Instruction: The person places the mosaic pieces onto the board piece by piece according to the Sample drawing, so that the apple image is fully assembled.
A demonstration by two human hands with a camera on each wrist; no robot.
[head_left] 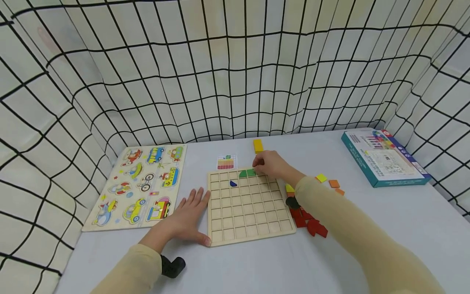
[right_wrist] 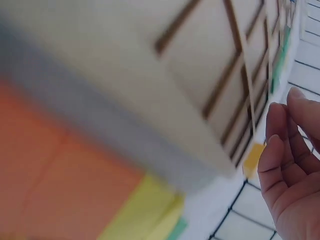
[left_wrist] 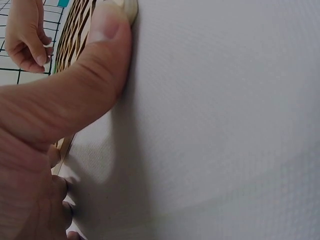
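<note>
A wooden grid board [head_left: 249,212] lies flat in the middle of the table. My left hand [head_left: 189,214] rests flat beside its left edge, and the thumb [left_wrist: 95,65] presses the board's near corner [left_wrist: 75,30]. My right hand [head_left: 268,163] is at the board's far edge, its fingertips down by a green piece [head_left: 247,173] set in the top row. In the right wrist view the fingers [right_wrist: 285,150] are loosely bent and hold nothing. A small blue piece [head_left: 233,183] sits in a cell lower left of the green one.
A pattern card [head_left: 226,162] and a yellow block [head_left: 258,145] lie beyond the board. Red pieces [head_left: 310,222], a dark piece [head_left: 292,201] and yellow and orange pieces [head_left: 333,183] lie to its right. A vehicle puzzle [head_left: 143,185] lies left, a box [head_left: 383,157] far right.
</note>
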